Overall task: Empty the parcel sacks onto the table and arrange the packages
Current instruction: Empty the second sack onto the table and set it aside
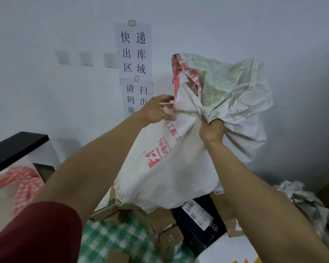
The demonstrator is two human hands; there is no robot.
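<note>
A white woven parcel sack (171, 164) with red and green print hangs upside down above the table, its open mouth pointing down. My left hand (157, 110) pinches the bunched cloth at the sack's upper left. My right hand (212, 130) grips a fistful of the gathered cloth in the middle. Under the mouth lie brown cardboard boxes (165, 232), a dark box with a white label (198, 219) and a white parcel (228, 249) on the green checked tablecloth (101, 242).
A red-and-white patterned sack (21, 186) lies at the left beside a black-topped white unit (15, 147). Crumpled grey wrapping (308, 204) lies at the right. Paper signs (134, 52) hang on the wall behind.
</note>
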